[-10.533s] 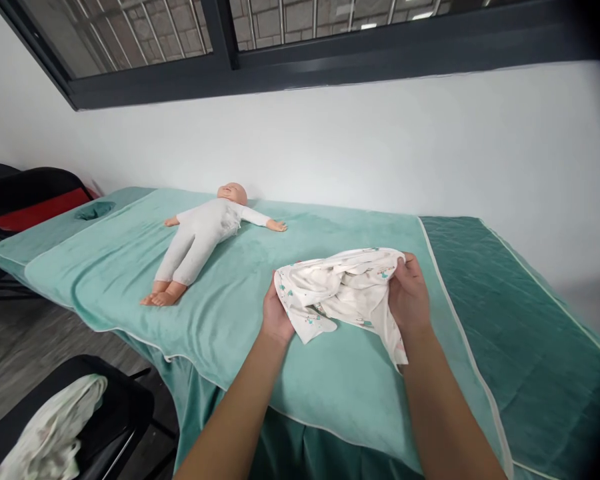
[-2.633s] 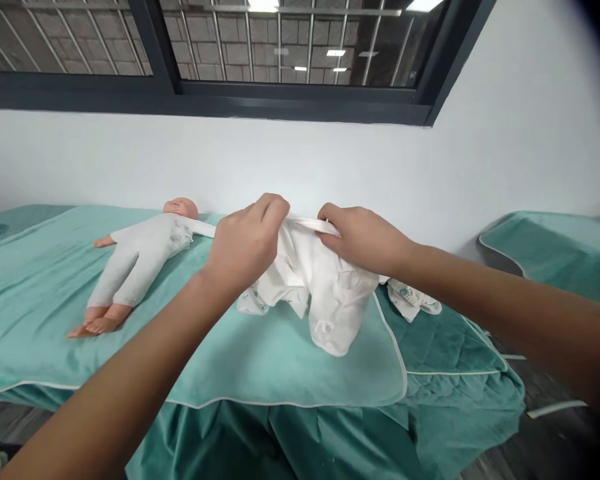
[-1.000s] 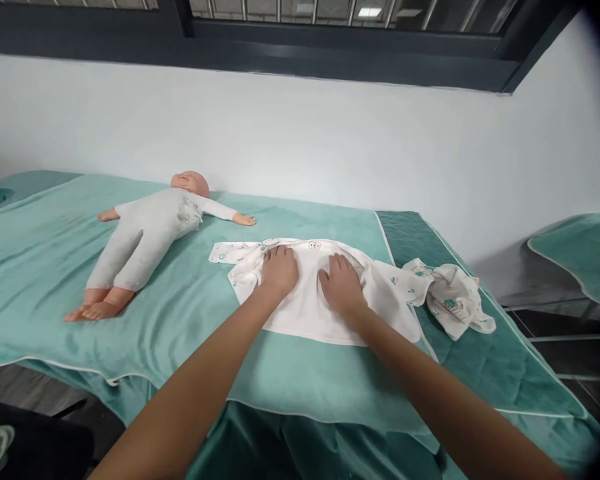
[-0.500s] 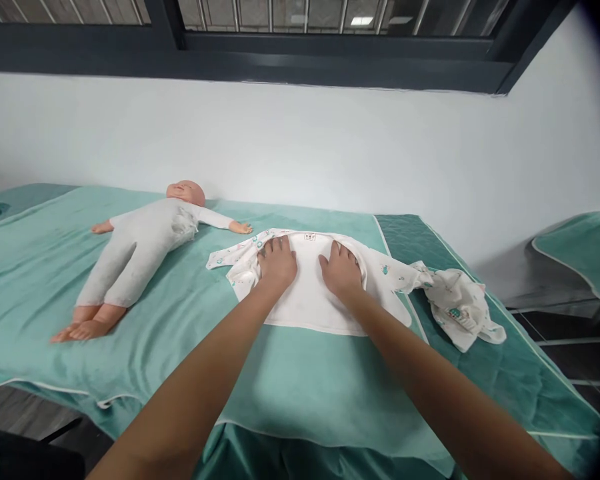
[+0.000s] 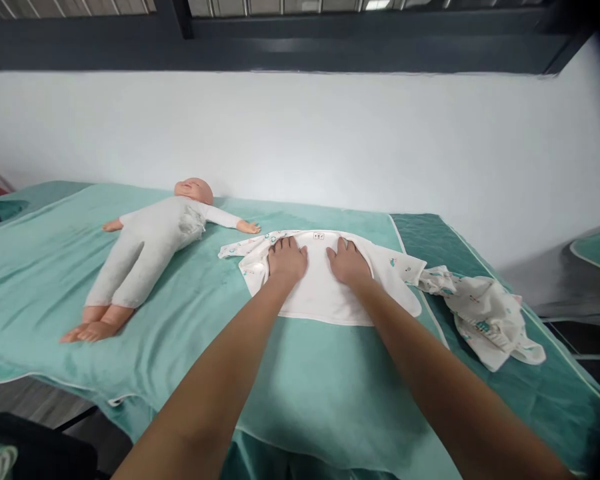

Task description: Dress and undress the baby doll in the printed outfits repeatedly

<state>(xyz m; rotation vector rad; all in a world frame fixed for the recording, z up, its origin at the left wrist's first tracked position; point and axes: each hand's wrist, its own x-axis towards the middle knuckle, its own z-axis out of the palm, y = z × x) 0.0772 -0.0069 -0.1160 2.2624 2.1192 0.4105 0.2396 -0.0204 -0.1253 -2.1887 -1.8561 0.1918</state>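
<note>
A white baby shirt (image 5: 325,293) with small green prints lies spread open on the green bed cover, its neck label toward the wall. My left hand (image 5: 287,261) rests flat on the shirt's left inner side, fingers spread a little. On the right inner side lies my right hand (image 5: 349,261), also flat, with its fingers extended and touching the cloth. Neither hand grips anything. To the left, a baby doll (image 5: 153,233) in a white suit lies on its back, one arm stretched toward the shirt.
A crumpled printed baby garment (image 5: 490,317) lies right of the shirt, by its sleeve. The green bed cover (image 5: 190,373) spreads under everything. Behind stands a white wall (image 5: 300,140) below a dark window frame (image 5: 355,43). A black object (image 5: 35,443) is at the lower left.
The view has tilted down and shifted slightly, so things sit a little farther right. Both hands stay flat on the shirt, with only slight finger movement.
</note>
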